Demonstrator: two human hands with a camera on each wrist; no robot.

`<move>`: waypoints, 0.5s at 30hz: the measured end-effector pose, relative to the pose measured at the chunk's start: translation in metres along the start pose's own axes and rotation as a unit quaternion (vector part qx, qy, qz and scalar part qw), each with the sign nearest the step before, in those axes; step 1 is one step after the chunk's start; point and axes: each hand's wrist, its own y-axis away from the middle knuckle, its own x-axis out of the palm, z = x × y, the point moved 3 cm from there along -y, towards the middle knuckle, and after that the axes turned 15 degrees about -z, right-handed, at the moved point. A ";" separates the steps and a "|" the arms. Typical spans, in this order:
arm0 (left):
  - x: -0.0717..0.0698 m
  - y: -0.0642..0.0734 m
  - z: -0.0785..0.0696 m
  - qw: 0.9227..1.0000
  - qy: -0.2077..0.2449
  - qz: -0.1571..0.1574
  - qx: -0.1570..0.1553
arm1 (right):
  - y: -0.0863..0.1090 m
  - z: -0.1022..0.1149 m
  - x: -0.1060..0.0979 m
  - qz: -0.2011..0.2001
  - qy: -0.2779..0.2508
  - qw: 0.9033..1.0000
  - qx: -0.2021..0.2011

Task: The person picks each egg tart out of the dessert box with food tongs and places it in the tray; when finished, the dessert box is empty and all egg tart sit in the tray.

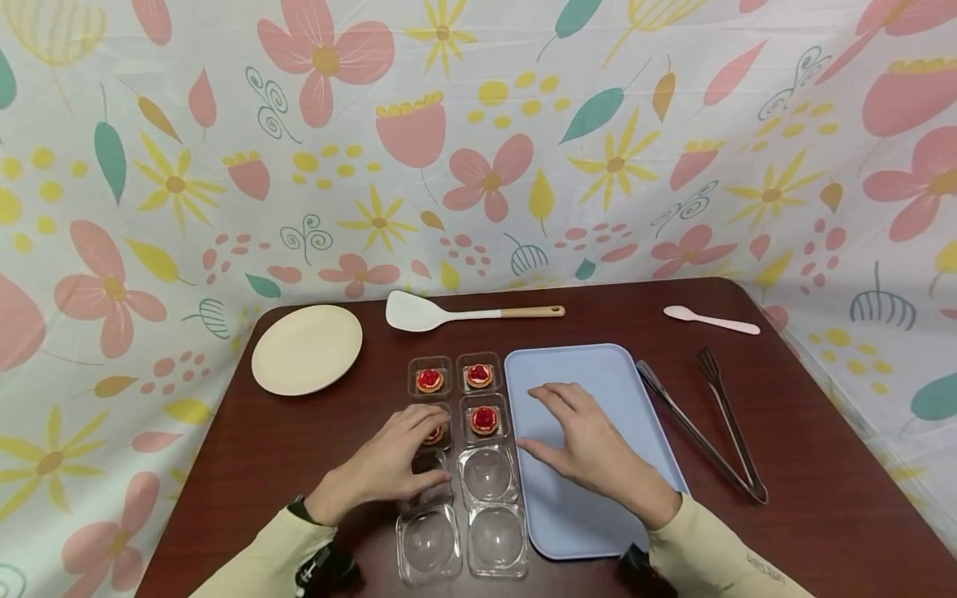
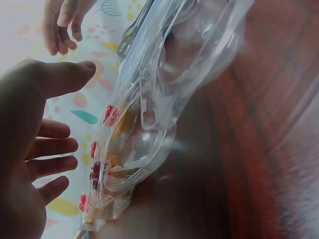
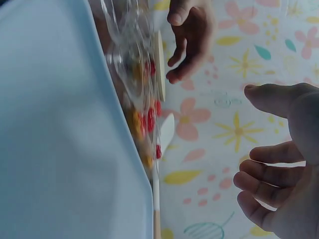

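Small red-topped tarts (image 1: 484,420) sit in clear plastic boxes (image 1: 451,362) at the middle of the table, several in all. Towards the front edge lie the boxes' clear, empty halves (image 1: 497,540). Over the left column is my left hand (image 1: 377,463), thumb and fingers spread apart, partly hiding one tart and a clear half below it. Both wrist views show a gap between this hand and the boxes. My right hand (image 1: 598,453) hovers above the blue tray (image 1: 620,374), fingers loosely bent and holding nothing.
A cream plate (image 1: 307,350) lies at the back left. A white spatula (image 1: 419,314) with a wooden handle is behind the boxes. Metal tongs (image 1: 736,448) rest right of the tray, a pale pink spoon (image 1: 710,321) at the back right. Flowered cloth hangs behind the table.
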 end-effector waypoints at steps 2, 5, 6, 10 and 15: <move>0.002 -0.004 0.003 1.000 -0.003 0.002 -0.007 | 0.000 -0.005 -0.003 -0.002 0.008 1.000 0.012; 0.007 -0.009 0.007 1.000 -0.006 0.002 -0.013 | 0.000 -0.014 -0.009 -0.007 0.022 0.999 0.031; 0.008 -0.011 0.009 1.000 -0.007 0.002 -0.012 | 0.001 -0.018 -0.011 -0.010 0.027 0.999 0.038; 0.014 -0.017 0.013 1.000 -0.010 0.009 -0.011 | 0.003 -0.031 -0.019 -0.018 0.045 0.997 0.061; 0.020 -0.023 0.017 1.000 -0.013 0.019 -0.019 | 0.009 -0.045 -0.029 -0.019 0.067 0.994 0.087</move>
